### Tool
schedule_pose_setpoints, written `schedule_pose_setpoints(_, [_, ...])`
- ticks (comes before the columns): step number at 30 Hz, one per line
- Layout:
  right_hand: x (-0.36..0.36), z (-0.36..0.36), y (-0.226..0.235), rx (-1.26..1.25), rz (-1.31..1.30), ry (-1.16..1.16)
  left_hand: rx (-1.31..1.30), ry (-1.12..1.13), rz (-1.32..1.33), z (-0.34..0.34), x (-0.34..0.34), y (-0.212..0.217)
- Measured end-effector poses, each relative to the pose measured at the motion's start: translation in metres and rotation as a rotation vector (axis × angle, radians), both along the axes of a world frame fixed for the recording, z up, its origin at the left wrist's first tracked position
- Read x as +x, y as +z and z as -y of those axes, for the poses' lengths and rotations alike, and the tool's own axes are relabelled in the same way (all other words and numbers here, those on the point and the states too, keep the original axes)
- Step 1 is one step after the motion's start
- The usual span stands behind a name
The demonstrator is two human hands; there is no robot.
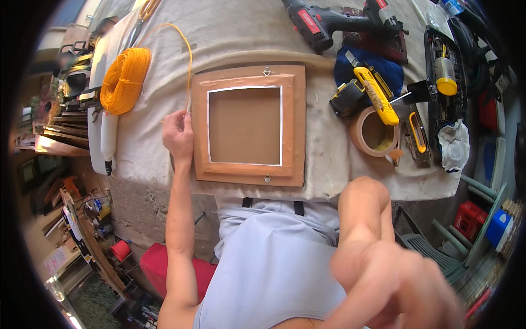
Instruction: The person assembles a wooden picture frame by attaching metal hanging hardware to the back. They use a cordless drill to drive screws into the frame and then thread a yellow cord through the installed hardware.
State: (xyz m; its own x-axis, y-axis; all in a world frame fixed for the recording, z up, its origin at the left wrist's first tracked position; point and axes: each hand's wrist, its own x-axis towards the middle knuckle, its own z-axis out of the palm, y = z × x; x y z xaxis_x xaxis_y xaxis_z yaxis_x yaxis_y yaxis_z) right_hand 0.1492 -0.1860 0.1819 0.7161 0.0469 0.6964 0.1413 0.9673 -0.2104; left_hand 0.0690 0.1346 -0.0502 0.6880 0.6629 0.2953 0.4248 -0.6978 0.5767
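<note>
My left hand [178,134] is closed in a pinch on the end of a thin orange cord [190,55], just beside the left edge of a picture frame. The cord runs up and back toward a wound orange hank [126,81]. The frame [249,174] lies face down, its brown backing taped round the edge, with a small metal hanger [267,71] at the far side and another [267,179] at the near side. My right hand [397,288] is raised close to the camera, away from the table; its fingers are bent and blurred, so its hold is unclear.
At right lie a yellow utility knife [377,96], a tape measure [349,98], a roll of brown tape [359,134] and an open black tool case [430,55]. A cordless drill [329,24] is at the back. Scissors [143,13] and a white tube [108,137] lie left.
</note>
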Motion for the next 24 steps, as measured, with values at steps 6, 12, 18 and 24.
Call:
schedule_pose_setpoints(6, [0.013,0.023,0.000,-0.024,0.148,0.238,0.033,-0.014,0.029,-0.003,-0.002,-0.003])
schedule_pose_setpoints(12, [0.024,0.011,-0.002,0.205,0.457,0.968,0.027,0.005,-0.006,0.000,-0.002,0.001])
schedule_pose_setpoints(18, [0.021,0.020,0.001,0.114,0.357,0.981,0.048,-0.027,0.015,-0.003,-0.003,-0.003])
schedule_pose_setpoints(24, [0.037,0.016,0.000,0.089,0.274,0.924,0.031,-0.009,0.004,-0.003,-0.004,-0.004])
